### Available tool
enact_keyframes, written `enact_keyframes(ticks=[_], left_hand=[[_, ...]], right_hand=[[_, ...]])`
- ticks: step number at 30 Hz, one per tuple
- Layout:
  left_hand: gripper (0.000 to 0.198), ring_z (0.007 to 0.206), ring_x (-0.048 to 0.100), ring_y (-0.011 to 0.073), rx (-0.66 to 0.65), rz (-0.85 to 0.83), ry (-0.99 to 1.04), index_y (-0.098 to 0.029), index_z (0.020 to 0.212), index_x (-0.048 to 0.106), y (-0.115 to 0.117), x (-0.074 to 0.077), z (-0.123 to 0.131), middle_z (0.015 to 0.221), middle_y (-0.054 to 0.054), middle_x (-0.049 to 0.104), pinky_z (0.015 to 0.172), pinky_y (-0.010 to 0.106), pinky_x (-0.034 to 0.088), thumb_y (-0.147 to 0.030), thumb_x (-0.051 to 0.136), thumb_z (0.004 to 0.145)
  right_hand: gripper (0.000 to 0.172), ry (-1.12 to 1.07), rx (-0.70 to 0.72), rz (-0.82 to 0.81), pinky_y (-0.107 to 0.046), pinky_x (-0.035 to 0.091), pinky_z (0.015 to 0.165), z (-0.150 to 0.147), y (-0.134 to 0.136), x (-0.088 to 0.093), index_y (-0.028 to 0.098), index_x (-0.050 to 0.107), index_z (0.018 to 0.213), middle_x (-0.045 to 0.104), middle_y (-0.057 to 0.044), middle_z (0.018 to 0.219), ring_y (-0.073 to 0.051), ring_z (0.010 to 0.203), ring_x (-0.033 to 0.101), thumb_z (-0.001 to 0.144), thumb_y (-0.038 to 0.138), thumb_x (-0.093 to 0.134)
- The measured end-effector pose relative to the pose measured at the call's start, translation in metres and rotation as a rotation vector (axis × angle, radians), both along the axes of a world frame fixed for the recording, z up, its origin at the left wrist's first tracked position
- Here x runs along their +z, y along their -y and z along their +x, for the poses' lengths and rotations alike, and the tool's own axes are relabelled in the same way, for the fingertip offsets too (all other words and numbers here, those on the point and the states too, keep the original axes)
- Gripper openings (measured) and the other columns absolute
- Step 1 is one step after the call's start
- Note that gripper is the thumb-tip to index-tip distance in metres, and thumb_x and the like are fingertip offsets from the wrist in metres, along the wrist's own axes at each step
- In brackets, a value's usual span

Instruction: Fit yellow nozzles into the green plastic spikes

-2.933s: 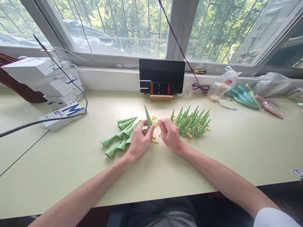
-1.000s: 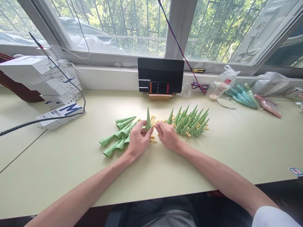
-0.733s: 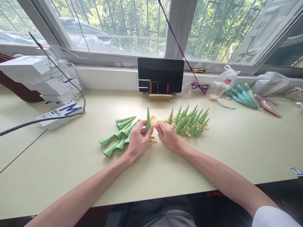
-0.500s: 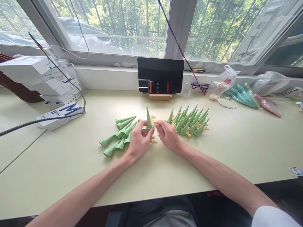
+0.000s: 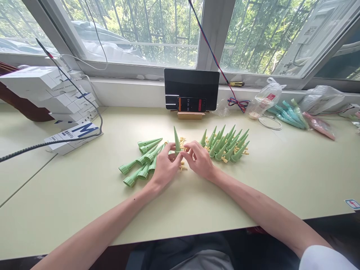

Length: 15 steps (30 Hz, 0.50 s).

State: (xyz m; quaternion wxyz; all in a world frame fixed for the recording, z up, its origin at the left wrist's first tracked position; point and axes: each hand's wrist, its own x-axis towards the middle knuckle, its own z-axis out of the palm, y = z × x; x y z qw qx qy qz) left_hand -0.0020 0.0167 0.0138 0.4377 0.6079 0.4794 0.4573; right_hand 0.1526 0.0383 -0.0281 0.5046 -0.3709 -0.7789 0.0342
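My left hand [image 5: 167, 162] is closed round the base of a green plastic cone [image 5: 177, 139], holding it upright with its tip up. At the cone's lower right side, my right hand [image 5: 199, 159] pinches a small yellow valve [image 5: 184, 147], which appears to touch the cone; the fingers partly hide it. Several loose yellow pieces [image 5: 182, 168] lie on the table behind and between my hands. Left of my left hand, several green cones [image 5: 142, 159] lie on their sides, open ends toward me. Right of my right hand, several green cones [image 5: 229, 144] stand upright with yellow valves at their bases.
A phone [image 5: 191, 104] showing a timer leans on a dark tablet [image 5: 191, 84] at the back. White boxes [image 5: 36, 84] are stacked at the left, with a black cable [image 5: 70, 139] across the front one. Plastic bags [image 5: 266, 98] and turquoise pieces [image 5: 289, 114] lie at the back right.
My right hand's fingers have shifted slightly around the yellow valve, the thumb moving toward the cone's base. My left hand still holds the cone in the same place.
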Motion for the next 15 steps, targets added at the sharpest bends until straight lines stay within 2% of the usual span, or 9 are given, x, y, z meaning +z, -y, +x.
enact_keyframes(ticks=[8, 15], left_hand=[[0.032, 0.053, 0.059, 0.0085, -0.027, 0.03, -0.05, -0.019, 0.104, 0.062, -0.0009, -0.0041, -0.0007, 0.097, 0.005, 0.065, 0.042, 0.019, 0.045, -0.042, 0.066, 0.082], [0.033, 0.053, 0.058, 0.0085, -0.044, 0.08, -0.073, -0.019, 0.108, 0.063, -0.001, -0.0095, -0.0007, 0.101, 0.006, 0.066, 0.042, 0.019, 0.045, -0.042, 0.064, 0.084]], right_hand=[[0.018, 0.039, -0.026, -0.009, -0.024, 0.04, 0.053, 0.0003, -0.0008, -0.0008, 0.021, 0.055, 0.095, 0.06, -0.002, 0.076, -0.012, 0.058, 0.055, 0.101, 0.037, 0.049], [0.026, 0.07, -0.049, -0.018, -0.024, 0.038, 0.052, 0.0001, -0.0001, 0.0008, 0.021, 0.053, 0.084, 0.059, -0.001, 0.07, -0.012, 0.054, 0.049, 0.102, 0.037, 0.044]])
